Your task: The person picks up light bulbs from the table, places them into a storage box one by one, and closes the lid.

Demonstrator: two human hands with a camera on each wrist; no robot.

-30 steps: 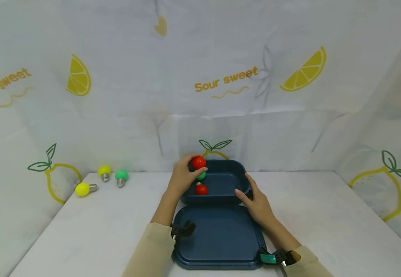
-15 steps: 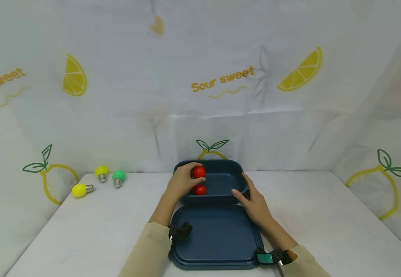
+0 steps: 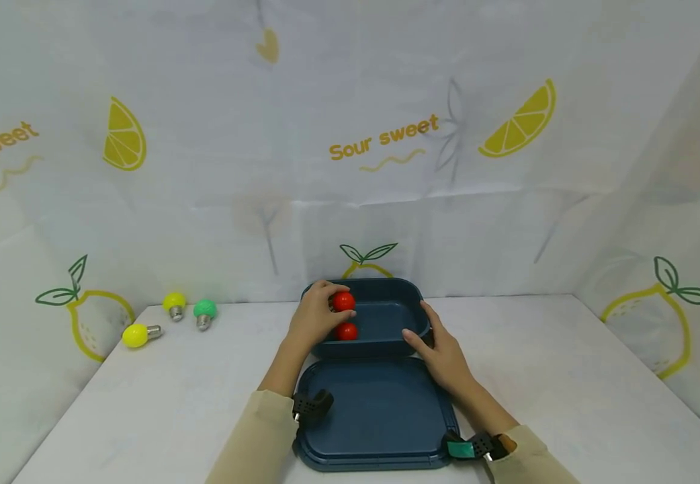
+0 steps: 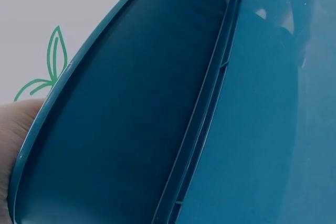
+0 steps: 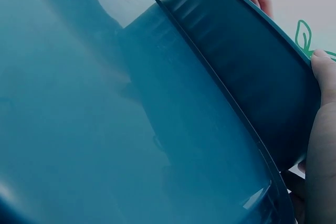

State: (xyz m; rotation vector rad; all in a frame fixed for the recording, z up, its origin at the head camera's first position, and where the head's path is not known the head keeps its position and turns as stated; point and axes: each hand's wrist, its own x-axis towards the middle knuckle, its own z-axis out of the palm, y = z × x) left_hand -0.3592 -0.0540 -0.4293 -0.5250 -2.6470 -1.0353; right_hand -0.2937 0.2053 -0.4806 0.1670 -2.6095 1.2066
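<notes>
My left hand (image 3: 316, 314) pinches a red light bulb (image 3: 343, 300) between thumb and fingers, low inside the left end of a dark blue box (image 3: 386, 349). Just in front of it in the box lies another red bulb (image 3: 346, 331), partly covered by the thumb. My right hand (image 3: 447, 356) grips the box's right wall, thumb over the rim and fingers outside. In the right wrist view, the right hand (image 5: 324, 124) is at the box's outer wall (image 5: 247, 77). The left wrist view shows only part of the left hand (image 4: 18, 140); its bulb is hidden there.
A dark blue lid (image 3: 380, 413) lies flat directly in front of the box. At the table's far left are two yellow bulbs (image 3: 135, 335) and a green bulb (image 3: 204, 310). A white printed curtain (image 3: 235, 235) hangs behind the white table (image 3: 205, 410).
My left hand has lowered the red bulb from rim height into the box. A green bulb seen there earlier is now hidden. The right hand keeps its grip on the box.
</notes>
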